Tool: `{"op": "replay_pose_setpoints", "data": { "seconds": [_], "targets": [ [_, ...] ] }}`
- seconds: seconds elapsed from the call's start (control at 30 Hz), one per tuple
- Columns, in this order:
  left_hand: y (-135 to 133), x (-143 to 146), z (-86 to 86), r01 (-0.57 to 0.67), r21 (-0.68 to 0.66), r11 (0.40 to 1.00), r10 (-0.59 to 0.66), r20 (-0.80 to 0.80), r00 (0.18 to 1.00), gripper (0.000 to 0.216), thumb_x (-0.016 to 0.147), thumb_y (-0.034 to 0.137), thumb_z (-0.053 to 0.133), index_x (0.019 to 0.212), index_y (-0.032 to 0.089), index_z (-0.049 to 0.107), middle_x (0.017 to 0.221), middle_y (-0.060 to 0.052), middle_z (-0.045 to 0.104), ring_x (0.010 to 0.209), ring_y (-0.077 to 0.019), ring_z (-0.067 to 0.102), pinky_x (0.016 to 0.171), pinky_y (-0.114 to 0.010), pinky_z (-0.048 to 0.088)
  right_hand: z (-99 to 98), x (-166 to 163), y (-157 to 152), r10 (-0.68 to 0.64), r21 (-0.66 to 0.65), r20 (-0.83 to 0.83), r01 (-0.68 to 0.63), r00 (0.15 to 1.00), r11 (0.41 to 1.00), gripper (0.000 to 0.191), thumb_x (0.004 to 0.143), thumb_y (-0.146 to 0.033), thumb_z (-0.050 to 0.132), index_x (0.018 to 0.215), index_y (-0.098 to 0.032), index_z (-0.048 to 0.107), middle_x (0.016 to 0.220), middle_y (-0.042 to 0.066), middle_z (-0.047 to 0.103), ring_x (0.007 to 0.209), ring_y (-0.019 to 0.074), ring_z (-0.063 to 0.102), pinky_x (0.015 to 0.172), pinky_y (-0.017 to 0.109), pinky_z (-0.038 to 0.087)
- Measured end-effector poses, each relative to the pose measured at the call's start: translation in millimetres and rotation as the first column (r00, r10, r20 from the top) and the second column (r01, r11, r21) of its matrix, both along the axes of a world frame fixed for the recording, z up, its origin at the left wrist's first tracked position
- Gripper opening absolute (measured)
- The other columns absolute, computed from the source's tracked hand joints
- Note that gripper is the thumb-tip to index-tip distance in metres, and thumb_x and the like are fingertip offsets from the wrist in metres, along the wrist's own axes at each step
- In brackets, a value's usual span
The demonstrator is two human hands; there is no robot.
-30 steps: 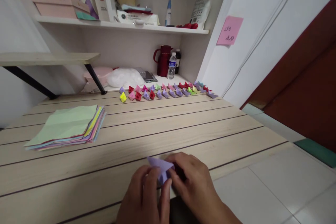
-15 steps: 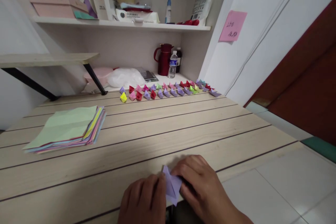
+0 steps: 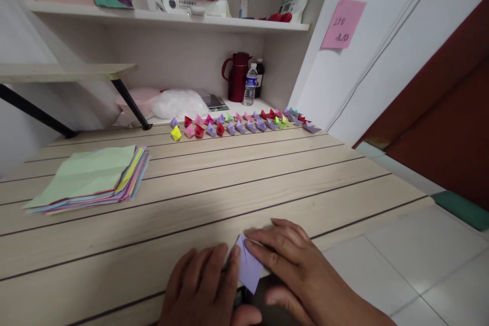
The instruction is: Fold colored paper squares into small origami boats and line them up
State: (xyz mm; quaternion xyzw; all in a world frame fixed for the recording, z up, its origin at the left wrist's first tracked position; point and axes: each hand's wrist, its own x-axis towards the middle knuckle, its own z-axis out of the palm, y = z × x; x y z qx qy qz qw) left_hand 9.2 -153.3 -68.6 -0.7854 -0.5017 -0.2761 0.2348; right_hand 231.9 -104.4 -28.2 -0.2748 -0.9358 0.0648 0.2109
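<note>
A small folded piece of purple origami paper (image 3: pixel 250 267), roughly diamond-shaped, lies at the table's front edge, its lower corner over the edge. My left hand (image 3: pixel 202 282) holds its left side, index finger along the border and thumb lower down. On the upper right of the paper rest the outstretched fingers of my right hand (image 3: pixel 290 257); its thumb is apart, below. Folded paper boats (image 3: pixel 231 128) in purple, red, pink, yellow and green stand in rows at the back of the table. To the left is a stack of coloured paper sheets (image 3: pixel 87 173), pale green on top.
Behind the boats are a dark red jug (image 3: pixel 237 79), a water bottle (image 3: pixel 250 86) and a white plastic bag (image 3: pixel 179 104). A small raised shelf (image 3: pixel 64 72) on black legs stands at left. Boxes sit on the upper shelf (image 3: pixel 171 19). Tiled floor (image 3: pixel 382 270) lies to the right.
My right hand has gone from pinching the paper's right side to fingers laid out over its upper part. The paper looks flatter. The view has tilted slightly downward.
</note>
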Motion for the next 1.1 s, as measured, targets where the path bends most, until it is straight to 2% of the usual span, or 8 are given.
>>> {"op": "replay_pose_setpoints", "data": {
  "seconds": [0.13, 0.27, 0.4, 0.5, 0.63, 0.77, 0.93, 1.1],
  "targets": [
    [1, 11, 0.9, -0.078, -0.020, 0.997, 0.078, -0.012, 0.997, 0.039, 0.097, 0.049, 0.043, 0.114, 0.027, 0.069, 0.105, -0.003, 0.076, 0.097, -0.0259, 0.058, 0.094, -0.047, 0.036, -7.0, -3, -3, -0.038, 0.128, -0.090, 0.049, 0.995, 0.991, 0.049, 0.102, -0.040, 0.046, 0.143, -0.014, 0.045, 0.138, 0.012, 0.059, 0.128, 0.0252, 0.051, 0.112, 0.047, 0.037],
    [1, 13, -2.7, -0.071, -0.060, 0.996, 0.074, 0.052, 0.996, 0.035, 0.097, 0.044, 0.046, 0.122, 0.030, 0.066, 0.108, -0.001, 0.076, 0.098, -0.0239, 0.059, 0.098, -0.047, 0.035, -13.9, -1, -6, -0.022, 0.231, 0.043, 0.011, 0.999, 0.973, 0.059, 0.098, -0.051, 0.049, 0.142, -0.012, 0.048, 0.139, 0.011, 0.060, 0.133, 0.0281, 0.048, 0.115, 0.049, 0.033],
    [2, 8, -3.4, -0.039, -0.160, 0.986, 0.054, 0.088, 0.995, 0.044, 0.097, 0.054, 0.040, 0.127, 0.031, 0.062, 0.119, 0.002, 0.073, 0.107, -0.0249, 0.060, 0.102, -0.051, 0.029, -17.3, 3, -9, -0.034, 0.247, 0.147, -0.004, 0.989, 0.969, 0.073, 0.095, -0.064, 0.044, 0.145, -0.011, 0.044, 0.148, 0.009, 0.051, 0.138, 0.0298, 0.042, 0.119, 0.050, 0.027],
    [6, 6, 1.9, -0.028, -0.220, 0.975, 0.030, 0.005, 1.000, 0.057, 0.092, 0.064, 0.039, 0.136, 0.030, 0.053, 0.136, 0.003, 0.063, 0.120, -0.0310, 0.055, 0.102, -0.057, 0.026, -18.6, 4, -10, -0.038, 0.234, 0.169, -0.003, 0.985, 0.972, 0.074, 0.095, -0.063, 0.046, 0.149, -0.013, 0.039, 0.152, 0.007, 0.046, 0.141, 0.0289, 0.039, 0.122, 0.051, 0.019],
    [9, 9, 11.4, -0.061, -0.327, 0.943, 0.031, -0.097, 0.995, 0.062, 0.089, 0.056, 0.055, 0.146, 0.036, 0.040, 0.150, 0.005, 0.048, 0.131, -0.0334, 0.048, 0.103, -0.061, 0.027, -23.1, 6, -12, -0.049, 0.201, 0.164, 0.015, 0.985, 0.980, 0.071, 0.097, -0.056, 0.048, 0.152, -0.015, 0.032, 0.155, 0.007, 0.041, 0.145, 0.0282, 0.033, 0.122, 0.052, 0.017],
    [6, 17, 15.9, -0.134, -0.407, 0.904, 0.113, -0.074, 0.991, 0.067, 0.083, 0.043, 0.069, 0.144, 0.036, 0.041, 0.151, 0.003, 0.045, 0.137, -0.0355, 0.041, 0.109, -0.068, 0.022, -29.2, 8, -18, -0.090, 0.168, 0.123, 0.069, 0.988, 0.983, 0.058, 0.100, -0.031, 0.051, 0.152, -0.016, 0.031, 0.155, 0.005, 0.041, 0.146, 0.0248, 0.030, 0.122, 0.050, 0.019],
    [4, 21, 18.4, -0.133, -0.467, 0.874, 0.141, -0.017, 0.990, 0.059, 0.088, 0.049, 0.062, 0.143, 0.040, 0.042, 0.150, 0.006, 0.046, 0.138, -0.0315, 0.041, 0.113, -0.067, 0.018, -37.0, 7, -25, -0.100, 0.203, 0.051, 0.087, 0.994, 0.975, 0.053, 0.094, -0.012, 0.051, 0.147, -0.016, 0.041, 0.150, 0.004, 0.049, 0.145, 0.0233, 0.031, 0.122, 0.048, 0.015],
    [4, 15, 12.6, -0.091, -0.369, 0.925, 0.104, 0.016, 0.994, 0.047, 0.092, 0.041, 0.056, 0.139, 0.033, 0.050, 0.146, 0.001, 0.054, 0.134, -0.0292, 0.047, 0.115, -0.061, 0.014, -34.4, 5, -27, -0.125, 0.165, 0.040, 0.117, 0.991, 0.979, 0.052, 0.092, -0.012, 0.052, 0.144, -0.020, 0.045, 0.145, 0.004, 0.054, 0.142, 0.0258, 0.036, 0.118, 0.052, 0.022]
  ]
}}
